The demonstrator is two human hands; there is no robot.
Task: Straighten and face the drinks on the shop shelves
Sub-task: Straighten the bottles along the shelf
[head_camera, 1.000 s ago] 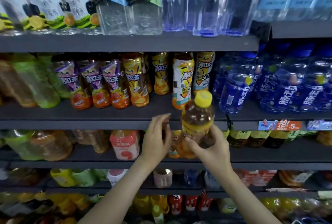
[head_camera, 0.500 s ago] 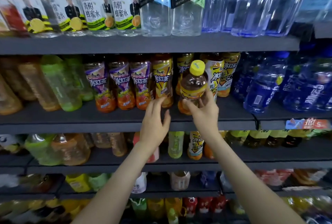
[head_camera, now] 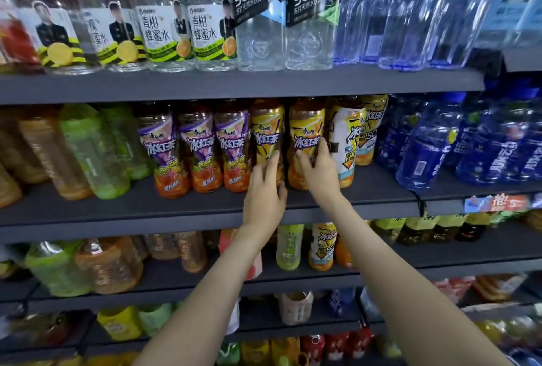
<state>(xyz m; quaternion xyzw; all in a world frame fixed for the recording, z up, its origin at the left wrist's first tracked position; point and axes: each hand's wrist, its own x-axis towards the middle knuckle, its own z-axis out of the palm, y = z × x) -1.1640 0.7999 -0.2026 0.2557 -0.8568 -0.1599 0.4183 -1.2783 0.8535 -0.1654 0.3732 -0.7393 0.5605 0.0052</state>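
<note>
Two yellow-labelled iced tea bottles stand upright side by side on the dark middle shelf. My right hand grips the lower half of the right one, fingers curled round its label. My left hand lies with straight fingers against the front of the left yellow bottle. Both labels face forward. Three purple-labelled iced tea bottles stand in a row just left of them.
A white-and-yellow tea bottle stands right of my right hand, then blue drink bottles. Green and amber tea bottles fill the left. Honey water and soda bottles line the shelf above. Lower shelves hold more drinks.
My right hand lifted the yellow-capped tea bottle up from the lower shelf level and set it upright on the middle shelf. My left hand rose to the neighbouring yellow bottle.
</note>
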